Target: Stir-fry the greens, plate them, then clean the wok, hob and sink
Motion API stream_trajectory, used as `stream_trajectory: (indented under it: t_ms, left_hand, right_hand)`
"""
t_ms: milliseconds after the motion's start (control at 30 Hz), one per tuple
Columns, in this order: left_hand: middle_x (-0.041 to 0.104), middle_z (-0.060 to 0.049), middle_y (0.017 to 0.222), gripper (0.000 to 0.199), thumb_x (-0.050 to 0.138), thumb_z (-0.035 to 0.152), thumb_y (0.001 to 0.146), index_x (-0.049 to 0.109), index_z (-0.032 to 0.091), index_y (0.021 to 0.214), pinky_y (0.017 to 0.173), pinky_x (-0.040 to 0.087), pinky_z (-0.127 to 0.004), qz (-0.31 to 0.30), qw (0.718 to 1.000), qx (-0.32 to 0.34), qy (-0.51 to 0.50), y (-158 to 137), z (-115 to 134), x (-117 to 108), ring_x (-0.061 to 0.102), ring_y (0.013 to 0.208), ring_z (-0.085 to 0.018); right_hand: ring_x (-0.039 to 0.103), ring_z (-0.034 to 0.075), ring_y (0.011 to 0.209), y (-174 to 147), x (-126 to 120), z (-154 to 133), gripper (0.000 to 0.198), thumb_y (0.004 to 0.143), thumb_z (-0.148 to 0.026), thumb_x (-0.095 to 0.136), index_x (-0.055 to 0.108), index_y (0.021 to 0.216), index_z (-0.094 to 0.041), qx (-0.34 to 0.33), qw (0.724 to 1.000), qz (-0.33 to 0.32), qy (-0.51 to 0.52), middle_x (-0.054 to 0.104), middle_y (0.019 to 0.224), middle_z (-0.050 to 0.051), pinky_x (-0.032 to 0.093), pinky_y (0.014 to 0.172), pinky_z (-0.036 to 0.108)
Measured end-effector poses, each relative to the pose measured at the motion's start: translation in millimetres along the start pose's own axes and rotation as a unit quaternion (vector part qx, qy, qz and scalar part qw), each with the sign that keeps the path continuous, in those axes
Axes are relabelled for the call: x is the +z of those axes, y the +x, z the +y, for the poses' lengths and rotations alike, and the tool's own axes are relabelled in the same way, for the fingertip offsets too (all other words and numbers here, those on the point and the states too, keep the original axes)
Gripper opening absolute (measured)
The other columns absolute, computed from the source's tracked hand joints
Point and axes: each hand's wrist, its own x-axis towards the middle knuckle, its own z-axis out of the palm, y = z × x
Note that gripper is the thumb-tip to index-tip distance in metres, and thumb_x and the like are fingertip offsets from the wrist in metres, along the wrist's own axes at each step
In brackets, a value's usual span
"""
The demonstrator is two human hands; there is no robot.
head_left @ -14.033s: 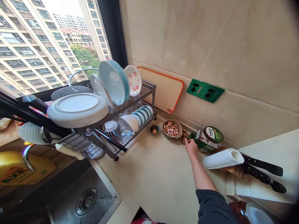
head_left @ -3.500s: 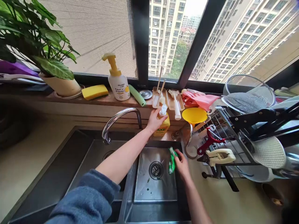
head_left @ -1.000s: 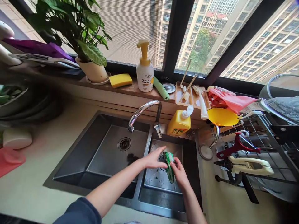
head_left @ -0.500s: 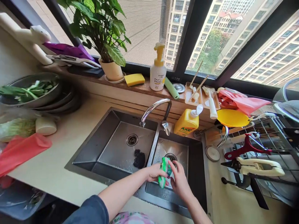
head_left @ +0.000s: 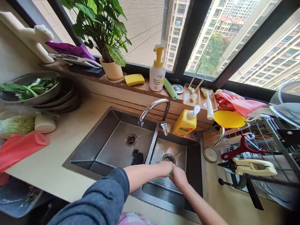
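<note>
Over the small right-hand sink basin (head_left: 161,145), my left hand (head_left: 164,168) and my right hand (head_left: 179,178) are closed in fists, knuckles together. Both grip a green-and-white dishcloth (head_left: 171,172); only a small green bit shows between them, the rest being hidden in my fingers. Below and beyond my hands is the basin's drain (head_left: 169,158). A dark scrubber (head_left: 137,157) lies in the large left basin (head_left: 112,143), just past my left forearm. The chrome faucet (head_left: 154,101) arches over the left basin, and no water runs from it.
A yellow soap bottle (head_left: 185,123) stands behind the right basin. On the sill are a pump bottle (head_left: 157,75), a yellow sponge (head_left: 134,80) and a potted plant (head_left: 112,70). A wire rack (head_left: 278,134) with utensils stands right; stacked pans (head_left: 47,100) are at left.
My hands have closed round the dishcloth and come together as fists; before, the right fingers were spread and much more cloth showed. My left elbow has risen, and the view has shifted slightly.
</note>
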Motion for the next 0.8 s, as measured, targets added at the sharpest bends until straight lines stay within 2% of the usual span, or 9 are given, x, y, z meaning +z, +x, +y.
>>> stream_trajectory:
  t_ms: [133, 233, 300, 333, 367, 467, 567, 700, 800]
  left_hand:
    - [0.070, -0.020, 0.083, 0.016, 0.057, 0.006, 0.071, 0.061, 0.012, 0.085, 0.080, 0.046, -0.061, -0.041, 0.995, 0.033, 0.089, -2, -10, -3, 0.065, 0.090, -0.044]
    - [0.071, -0.019, 0.084, 0.011, 0.055, 0.015, 0.078, 0.062, 0.014, 0.087, 0.080, 0.046, -0.058, -0.061, 0.989, 0.064, 0.118, -6, -19, -11, 0.066, 0.088, -0.042]
    - [0.070, -0.017, 0.087, 0.015, 0.051, 0.018, 0.083, 0.061, 0.015, 0.093, 0.082, 0.047, -0.055, -0.051, 0.988, 0.064, 0.133, -11, -23, -20, 0.066, 0.090, -0.038]
    - [0.070, -0.017, 0.092, 0.018, 0.047, 0.018, 0.085, 0.059, 0.016, 0.098, 0.083, 0.047, -0.053, -0.039, 0.988, 0.059, 0.140, -15, -25, -26, 0.065, 0.094, -0.036]
    - [0.068, -0.016, 0.099, 0.021, 0.046, 0.017, 0.085, 0.057, 0.016, 0.103, 0.086, 0.046, -0.051, -0.025, 0.987, 0.056, 0.149, -21, -27, -32, 0.062, 0.099, -0.034]
    - [0.059, -0.014, 0.116, 0.027, 0.059, 0.022, 0.079, 0.055, 0.017, 0.105, 0.092, 0.044, -0.043, 0.041, 0.986, 0.038, 0.156, -46, -38, -51, 0.055, 0.110, -0.030]
    - [0.062, -0.008, 0.103, 0.022, 0.064, 0.032, 0.074, 0.059, 0.018, 0.090, 0.083, 0.046, -0.034, 0.123, 0.991, -0.013, 0.055, -73, -62, -77, 0.058, 0.095, -0.024]
    - [0.066, -0.003, 0.085, 0.027, 0.051, 0.041, 0.081, 0.061, 0.017, 0.090, 0.076, 0.047, -0.030, 0.249, 0.957, -0.063, -0.133, -82, -105, -141, 0.061, 0.083, -0.021]
    - [0.069, -0.004, 0.094, 0.033, 0.049, 0.042, 0.083, 0.061, 0.016, 0.100, 0.079, 0.048, -0.031, 0.362, 0.924, -0.002, -0.120, -57, -115, -208, 0.062, 0.088, -0.021]
  right_hand:
    - [0.062, 0.021, 0.065, -9, 26, -7, 0.009, 0.066, -0.019, 0.053, 0.057, 0.074, -0.020, 0.032, 0.969, -0.009, 0.245, 0.064, 0.068, 0.005, 0.043, 0.059, 0.029]
    - [0.038, 0.010, 0.040, -14, 41, -17, 0.007, 0.066, -0.026, 0.047, 0.043, 0.062, -0.023, 0.120, 0.883, -0.095, 0.445, 0.043, 0.049, -0.005, 0.029, 0.042, 0.024]
    - [0.026, 0.008, 0.037, -11, 44, -23, 0.007, 0.068, -0.030, 0.045, 0.043, 0.069, -0.024, 0.153, 0.819, -0.126, 0.539, 0.035, 0.049, -0.008, 0.022, 0.038, 0.022]
    - [0.026, 0.007, 0.038, -7, 42, -25, 0.010, 0.067, -0.030, 0.045, 0.045, 0.075, -0.024, 0.147, 0.804, -0.121, 0.564, 0.036, 0.052, -0.009, 0.022, 0.038, 0.021]
    - [0.030, 0.007, 0.040, -2, 39, -27, 0.018, 0.065, -0.028, 0.048, 0.047, 0.083, -0.024, 0.126, 0.805, -0.101, 0.571, 0.040, 0.055, -0.009, 0.026, 0.040, 0.021]
    - [0.054, 0.013, 0.066, 18, 23, -37, 0.050, 0.056, -0.018, 0.053, 0.050, 0.106, -0.023, 0.018, 0.856, 0.014, 0.517, 0.059, 0.081, -0.002, 0.046, 0.061, 0.025]
    - [0.057, 0.022, 0.101, 36, 9, -51, 0.049, 0.058, -0.017, 0.056, 0.055, 0.108, -0.021, -0.064, 0.880, 0.107, 0.458, 0.062, 0.108, 0.006, 0.045, 0.091, 0.035]
    - [0.062, 0.019, 0.083, 51, 6, -58, 0.037, 0.073, -0.032, 0.056, 0.056, 0.109, -0.021, -0.038, 0.859, 0.154, 0.487, 0.064, 0.097, 0.007, 0.050, 0.080, 0.033]
    - [0.061, 0.019, 0.073, 48, 19, -45, 0.035, 0.074, -0.047, 0.059, 0.061, 0.095, -0.019, 0.017, 0.840, 0.150, 0.522, 0.064, 0.082, 0.006, 0.051, 0.069, 0.031]
